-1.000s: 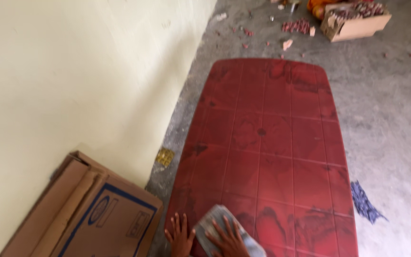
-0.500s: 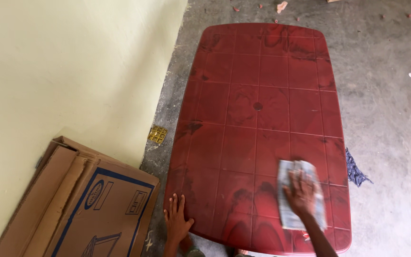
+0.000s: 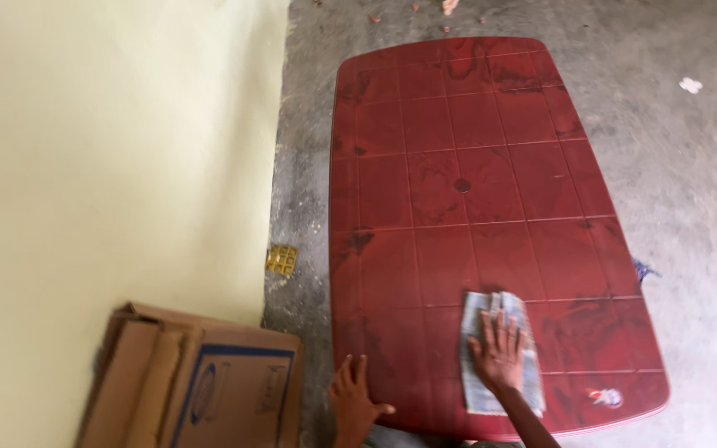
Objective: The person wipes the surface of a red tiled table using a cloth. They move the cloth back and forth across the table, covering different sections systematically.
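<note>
Where grey concrete floor (image 3: 690, 216) fills the right side and far end of the view, meets a pale yellow-green wall (image 3: 109, 149) running down the left. Standing on that floor close to the wall, a long red plastic surface (image 3: 458, 124) with a moulded grid of squares, a small round hole at its middle and darker streaks toward the near end. Leaning at the wall's foot, left of the near corner, a brown cardboard box (image 3: 201, 382) with a blue-outlined panel, apart from the surface. Lying flat on the near part of the surface, right of centre, a grey-white cloth (image 3: 475, 390), folded into an upright rectangle. Pressed on top of that cloth, the right hand (image 3: 499, 353), palm down, fingers spread apart and flat, not clenched around anything. Resting on the near left edge of the surface, the left hand (image 3: 354, 402), fingers likewise apart, thumb out to the right, holding nothing. Peeking out past the right rim, a scrap of dark blue fabric (image 3: 645, 270) on the floor. Between wall and surface, a small yellow grid-patterned piece (image 3: 282, 259) on the floor. Scattered at the far right, white scraps (image 3: 690, 85); beyond the far end, small reddish bits (image 3: 375, 18).
</note>
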